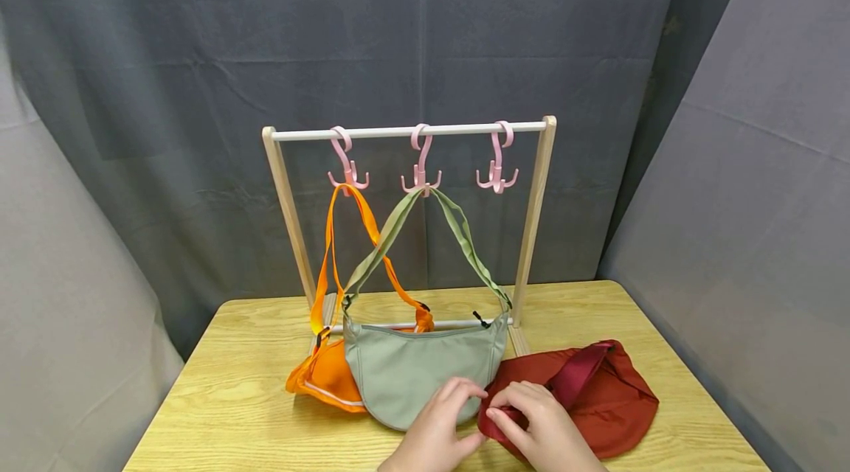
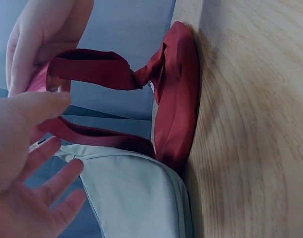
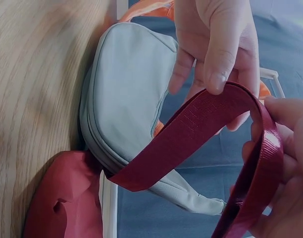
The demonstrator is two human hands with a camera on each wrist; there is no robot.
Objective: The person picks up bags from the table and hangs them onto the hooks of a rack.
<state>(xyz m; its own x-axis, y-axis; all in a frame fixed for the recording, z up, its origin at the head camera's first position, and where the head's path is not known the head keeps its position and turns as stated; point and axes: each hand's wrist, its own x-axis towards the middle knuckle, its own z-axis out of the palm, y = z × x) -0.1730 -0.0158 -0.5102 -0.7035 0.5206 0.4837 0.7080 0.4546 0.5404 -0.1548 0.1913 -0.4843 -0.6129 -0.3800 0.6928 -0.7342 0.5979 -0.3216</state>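
A dark red bag [image 1: 617, 402] lies on the table at the right, its wide strap [image 3: 166, 141] raised into a loop. My right hand [image 1: 541, 420] grips the strap between thumb and curled fingers. On the strap's near bend, my left hand [image 1: 441, 420] has its thumb on one face and fingers behind, pinching it; the other left fingers [image 2: 67, 173] spread loosely below. Just behind the hands, a grey-green shoulder bag [image 1: 425, 369] hangs by its strap from the middle pink hook [image 1: 420, 177]. An orange bag [image 1: 332, 376] hangs from the left pink hook [image 1: 348, 177], partly hidden behind the grey-green one.
The hooks hang on the white bar [image 1: 385, 133] of a wooden rack [image 1: 534, 221]. At its right end, a third pink hook [image 1: 496, 173] bears nothing. The rack stands on a wooden table [image 1: 219, 398], with grey cloth [image 1: 199, 88] behind and at both sides.
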